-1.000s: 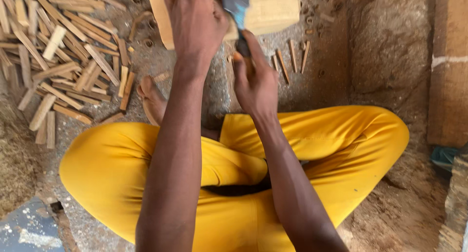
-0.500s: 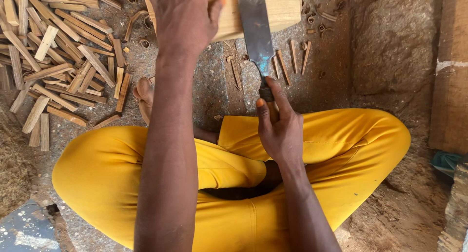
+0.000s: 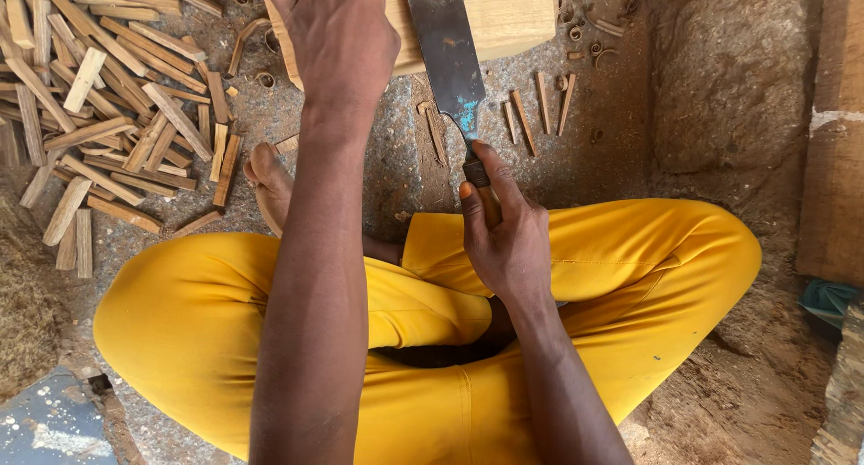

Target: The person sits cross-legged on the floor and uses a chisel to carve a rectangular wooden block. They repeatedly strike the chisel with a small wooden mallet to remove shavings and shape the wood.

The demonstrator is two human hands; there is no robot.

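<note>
Head view: a person sits cross-legged in yellow trousers (image 3: 630,276) on a gritty stone floor (image 3: 396,159). The pale wooden block (image 3: 504,15) lies ahead of both hands; the left hand (image 3: 342,42) presses flat on it, fingers spread, grasping nothing. The right hand (image 3: 504,240) is wrapped tight round the handle of a broad cleaver (image 3: 450,60), whose blade reaches forward onto the block's near edge. To cut well, I judge, steady the block firmly and keep the left fingers away from the blade. A heap of split wood strips (image 3: 108,114) lies far left of the grip, a few thin slivers (image 3: 531,114) just right of the blade.
</note>
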